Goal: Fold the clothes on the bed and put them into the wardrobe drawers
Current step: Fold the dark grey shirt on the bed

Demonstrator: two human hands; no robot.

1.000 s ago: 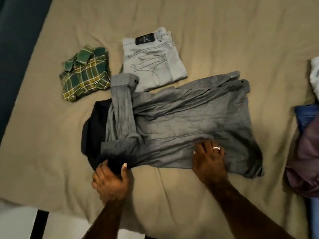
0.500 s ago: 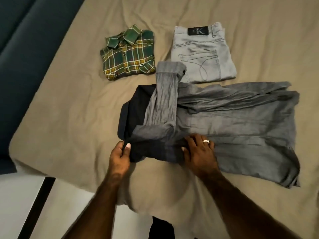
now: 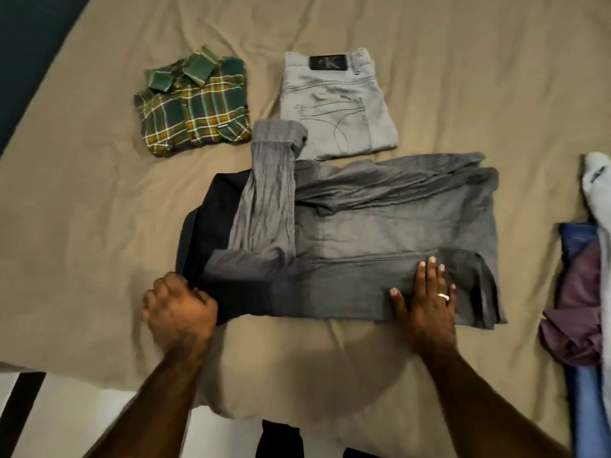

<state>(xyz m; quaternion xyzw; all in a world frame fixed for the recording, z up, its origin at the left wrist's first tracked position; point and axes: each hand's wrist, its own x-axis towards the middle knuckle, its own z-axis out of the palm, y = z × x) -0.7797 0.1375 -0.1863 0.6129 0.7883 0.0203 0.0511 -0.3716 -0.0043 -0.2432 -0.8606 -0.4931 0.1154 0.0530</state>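
A grey shirt [image 3: 390, 233] lies partly folded across the tan bed sheet [image 3: 82, 226], one sleeve doubled back over its dark left end. My left hand [image 3: 178, 312] grips that near left corner with curled fingers. My right hand [image 3: 425, 299], a ring on one finger, presses flat on the near edge toward the shirt's right end. Behind the shirt lie a folded green plaid shirt [image 3: 195, 107] and folded light grey jeans [image 3: 337, 104].
At the right edge lies a heap of unfolded clothes: a maroon garment [image 3: 578, 309], blue jeans [image 3: 585, 401] and a pale garment [image 3: 598, 183]. The bed's near edge runs under my forearms, with white floor [image 3: 66, 421] below. A dark blue surface [image 3: 29, 44] borders the bed's far left.
My right hand has slid right along the shirt's near edge and now lies flat near its right end. My left hand has closed round the left corner. The view shifted.
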